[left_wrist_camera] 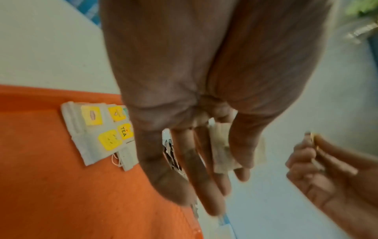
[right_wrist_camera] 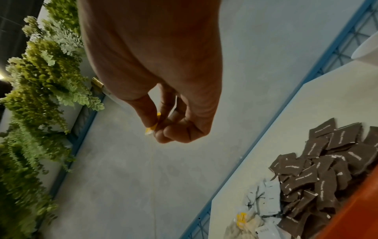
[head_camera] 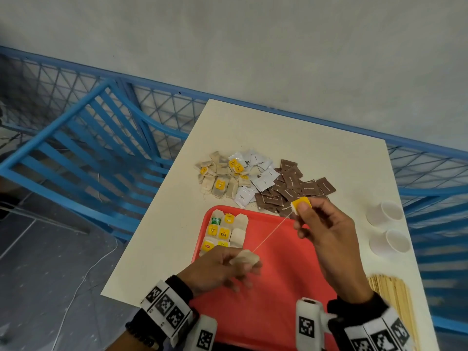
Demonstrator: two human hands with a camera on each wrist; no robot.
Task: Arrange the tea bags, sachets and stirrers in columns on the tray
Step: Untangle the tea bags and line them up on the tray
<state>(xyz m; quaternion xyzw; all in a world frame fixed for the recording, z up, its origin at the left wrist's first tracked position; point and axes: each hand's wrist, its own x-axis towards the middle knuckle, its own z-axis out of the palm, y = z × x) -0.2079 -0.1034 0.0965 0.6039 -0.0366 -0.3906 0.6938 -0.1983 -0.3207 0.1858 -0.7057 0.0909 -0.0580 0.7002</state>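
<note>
My left hand [head_camera: 231, 268] holds a beige tea bag [head_camera: 245, 257] above the red tray [head_camera: 276, 287]. From that bag a taut string [head_camera: 271, 233] runs up to its yellow tag [head_camera: 300, 204], pinched by my right hand [head_camera: 316, 224] over the tray's far edge. The wrist views show the same grips: the tea bag [left_wrist_camera: 222, 148] between left fingers, the yellow tag [right_wrist_camera: 153, 125] between right thumb and finger. Several tea bags [head_camera: 225, 231] lie in columns at the tray's far left corner. Loose tea bags [head_camera: 220, 178], white sachets [head_camera: 255, 173] and brown sachets [head_camera: 293, 188] are heaped beyond the tray.
Wooden stirrers [head_camera: 395, 297] lie in a bundle right of the tray. Two white paper cups [head_camera: 385, 214] [head_camera: 391, 243] lie on their sides near the cream table's [head_camera: 329, 153] right edge. Blue railing [head_camera: 76, 138] surrounds the table on the left and back.
</note>
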